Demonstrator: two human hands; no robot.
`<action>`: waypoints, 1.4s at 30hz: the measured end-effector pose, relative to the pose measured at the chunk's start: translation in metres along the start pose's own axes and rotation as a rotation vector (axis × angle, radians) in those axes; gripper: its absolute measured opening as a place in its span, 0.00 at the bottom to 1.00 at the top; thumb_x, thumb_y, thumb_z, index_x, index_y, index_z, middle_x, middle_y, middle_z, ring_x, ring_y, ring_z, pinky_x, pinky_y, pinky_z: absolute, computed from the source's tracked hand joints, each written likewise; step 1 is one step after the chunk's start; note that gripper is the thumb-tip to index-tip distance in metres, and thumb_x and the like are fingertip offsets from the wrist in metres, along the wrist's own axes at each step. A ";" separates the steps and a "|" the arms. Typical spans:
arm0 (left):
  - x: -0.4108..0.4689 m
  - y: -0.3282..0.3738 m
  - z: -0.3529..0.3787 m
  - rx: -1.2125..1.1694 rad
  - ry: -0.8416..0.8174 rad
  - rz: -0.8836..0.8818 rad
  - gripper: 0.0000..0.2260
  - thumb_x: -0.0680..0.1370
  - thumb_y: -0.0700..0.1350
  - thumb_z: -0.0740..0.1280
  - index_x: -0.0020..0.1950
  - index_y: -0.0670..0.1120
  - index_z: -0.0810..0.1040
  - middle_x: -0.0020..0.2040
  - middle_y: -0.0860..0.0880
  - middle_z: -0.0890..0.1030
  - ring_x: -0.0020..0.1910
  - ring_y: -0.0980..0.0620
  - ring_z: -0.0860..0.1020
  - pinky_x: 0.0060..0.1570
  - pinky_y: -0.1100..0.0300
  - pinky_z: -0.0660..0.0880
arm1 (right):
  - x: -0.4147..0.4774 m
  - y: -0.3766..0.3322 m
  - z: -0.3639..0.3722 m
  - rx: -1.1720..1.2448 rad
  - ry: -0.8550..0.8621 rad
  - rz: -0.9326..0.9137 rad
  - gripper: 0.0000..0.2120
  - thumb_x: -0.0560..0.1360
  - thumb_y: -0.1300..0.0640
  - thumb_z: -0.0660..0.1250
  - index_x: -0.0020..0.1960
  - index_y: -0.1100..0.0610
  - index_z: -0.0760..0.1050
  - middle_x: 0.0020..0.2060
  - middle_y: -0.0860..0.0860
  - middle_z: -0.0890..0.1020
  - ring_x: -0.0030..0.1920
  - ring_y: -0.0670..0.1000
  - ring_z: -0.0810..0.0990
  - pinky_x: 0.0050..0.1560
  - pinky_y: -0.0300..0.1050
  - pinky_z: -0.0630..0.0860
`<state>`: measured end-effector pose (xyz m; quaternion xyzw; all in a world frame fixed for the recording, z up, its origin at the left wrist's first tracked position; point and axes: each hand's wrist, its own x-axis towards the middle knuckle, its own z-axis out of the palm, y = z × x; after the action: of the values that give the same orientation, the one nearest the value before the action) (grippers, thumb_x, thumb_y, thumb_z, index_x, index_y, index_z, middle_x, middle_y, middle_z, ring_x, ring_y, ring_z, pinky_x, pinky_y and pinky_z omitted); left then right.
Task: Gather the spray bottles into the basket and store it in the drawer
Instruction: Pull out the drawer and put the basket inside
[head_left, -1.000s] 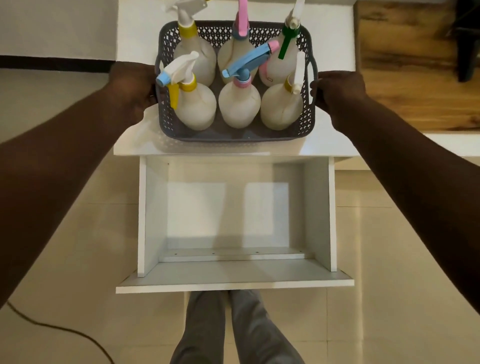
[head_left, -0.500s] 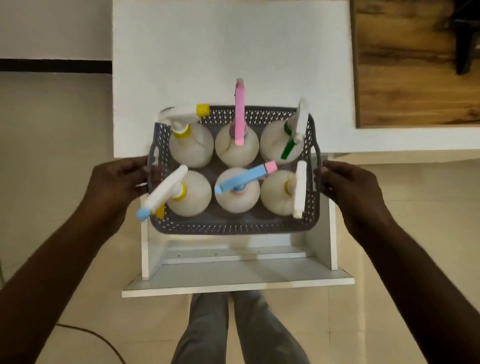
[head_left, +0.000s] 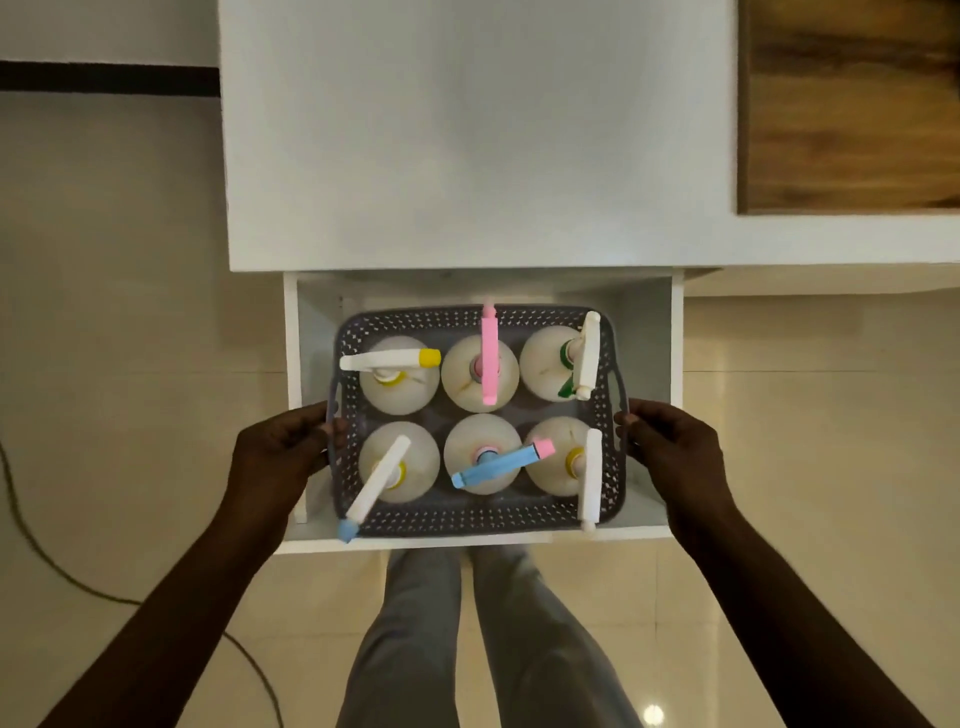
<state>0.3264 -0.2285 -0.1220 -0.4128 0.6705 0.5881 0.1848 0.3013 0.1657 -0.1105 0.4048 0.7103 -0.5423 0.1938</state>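
Both hands are holding the basket (head_left: 475, 519), one at each short side. The left hand (head_left: 280, 452) is gripping the left handle, its fingers (head_left: 317, 423) curling over the rim. The right hand (head_left: 670, 447) is gripping the right handle, its fingers (head_left: 636, 415) wrapping the loop the same way. All fingers are clenching on the basket.

The basket is sitting level between the two sets of fingers, inside the outline of the open drawer (head_left: 649, 332). Cannot tell whether its base is touching the drawer floor. The drawer's side walls are lying just outside the fingers on either side.

Six spray bottles (head_left: 480, 488) are standing upright in the basket, in two rows of three, packed side by side.
- Row beyond the fingers: yellow-nozzle trigger (head_left: 389, 359), pink trigger (head_left: 488, 364), green-collar trigger (head_left: 587, 358).
- Row just nearer the person than the fingertips: blue-tipped trigger (head_left: 379, 480), overhanging the basket's near left corner; blue trigger (head_left: 498, 465) with a pink tip; plain white trigger (head_left: 592, 478), reaching past the near rim.

Well beyond the fingers, the white bench (head_left: 467, 130) is covering the back of the drawer, with a wooden panel (head_left: 852, 104) beyond and right of the right fingers. Grey trouser legs (head_left: 415, 649) are showing between the forearms. A dark cable (head_left: 31, 540) is lying on the tiled floor, left of the left forearm.
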 end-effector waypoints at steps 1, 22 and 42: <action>0.006 -0.005 0.004 0.002 0.007 -0.015 0.14 0.80 0.33 0.71 0.52 0.53 0.88 0.47 0.52 0.90 0.51 0.48 0.88 0.52 0.56 0.84 | 0.007 0.006 0.005 -0.012 0.004 -0.007 0.08 0.80 0.63 0.71 0.57 0.55 0.85 0.44 0.48 0.90 0.47 0.50 0.89 0.48 0.39 0.85; 0.135 -0.072 0.067 0.231 0.009 -0.140 0.14 0.77 0.35 0.73 0.63 0.39 0.85 0.56 0.37 0.87 0.58 0.34 0.85 0.64 0.38 0.80 | 0.135 0.103 0.075 -0.202 0.015 0.055 0.11 0.82 0.59 0.68 0.62 0.54 0.84 0.51 0.50 0.88 0.53 0.54 0.86 0.57 0.49 0.84; 0.114 -0.087 0.061 0.337 0.063 -0.126 0.21 0.82 0.34 0.64 0.75 0.44 0.77 0.71 0.45 0.80 0.71 0.44 0.77 0.75 0.49 0.72 | 0.111 0.081 0.066 -0.344 -0.025 0.071 0.24 0.81 0.63 0.68 0.76 0.56 0.74 0.71 0.53 0.80 0.70 0.54 0.78 0.65 0.43 0.71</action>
<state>0.3116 -0.2072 -0.2759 -0.4354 0.7378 0.4414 0.2670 0.2881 0.1514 -0.2616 0.3839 0.7752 -0.4106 0.2881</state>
